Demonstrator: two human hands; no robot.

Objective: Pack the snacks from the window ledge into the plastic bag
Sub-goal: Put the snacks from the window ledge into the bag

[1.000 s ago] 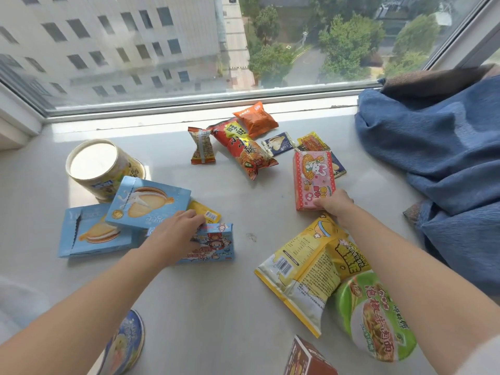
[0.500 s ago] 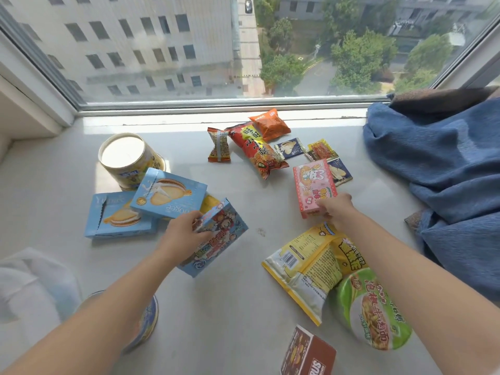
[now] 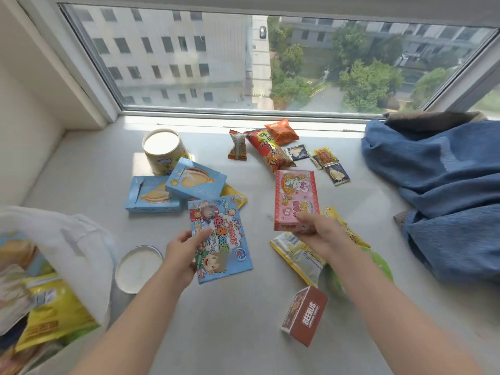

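Observation:
My left hand [image 3: 181, 253] grips a blue cartoon snack box [image 3: 220, 236], lifted off the white window ledge [image 3: 230, 320]. My right hand [image 3: 318, 230] holds the near end of a pink rabbit snack box [image 3: 295, 196], also raised. A white plastic bag [image 3: 54, 253] lies open at the far left with yellow packets inside. Two light blue sandwich-biscuit boxes [image 3: 173, 188] and a round tub [image 3: 163, 151] sit behind my left hand. Small packets [image 3: 270, 150] lie near the window.
A yellow pouch [image 3: 300, 257] and a green bowl [image 3: 335, 280] lie under my right forearm. A brown box [image 3: 304, 315] stands near the front. A round white lid [image 3: 138, 267] sits beside the bag. Blue cloth [image 3: 443, 190] is heaped at the right.
Both hands have lifted their boxes and drawn them toward me. The view has swung left and back, bringing the plastic bag into sight.

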